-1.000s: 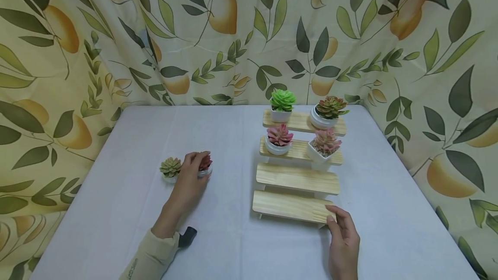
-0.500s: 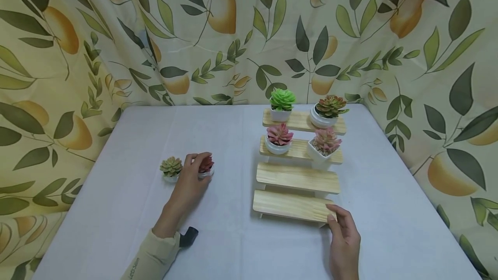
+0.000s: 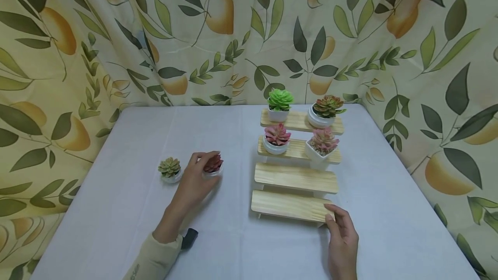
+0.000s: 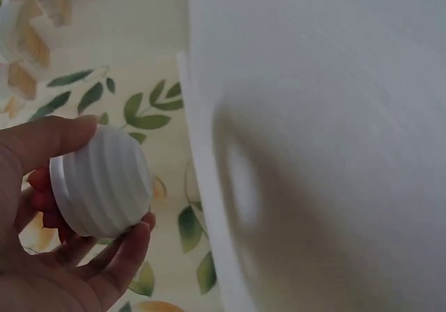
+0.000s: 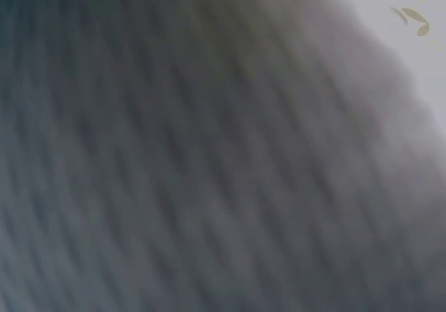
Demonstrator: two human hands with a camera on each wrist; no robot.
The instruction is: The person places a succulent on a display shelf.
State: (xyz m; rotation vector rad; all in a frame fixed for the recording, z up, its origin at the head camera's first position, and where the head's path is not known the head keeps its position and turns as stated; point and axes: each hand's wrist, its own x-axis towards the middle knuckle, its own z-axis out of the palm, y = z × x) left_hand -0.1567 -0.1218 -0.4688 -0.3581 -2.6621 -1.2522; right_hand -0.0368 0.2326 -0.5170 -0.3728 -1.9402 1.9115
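Note:
My left hand (image 3: 199, 182) grips a dark red succulent in a round white pot (image 3: 213, 167). In the left wrist view, thumb and fingers curl round the ribbed white pot (image 4: 104, 180), which is held off the white tabletop, its shadow cast on the cloth. To its left stands a pale green succulent in a white pot (image 3: 170, 169). My right hand (image 3: 343, 242) pinches the front right corner of the lowest step of a wooden plant stand (image 3: 289, 205). In the right wrist view a blurred dark surface hides the hand.
On the stand's top step are a bright green succulent (image 3: 280, 100) and a reddish-green one (image 3: 328, 107). Two pink succulents (image 3: 277, 135) sit on the step below. The lower two steps are bare wood. A leaf-and-fruit patterned curtain (image 3: 218, 55) surrounds the white table (image 3: 229, 245).
My left hand has moved a little to the right with the red succulent, away from the pale green one. The right hand keeps its hold on the stand's corner.

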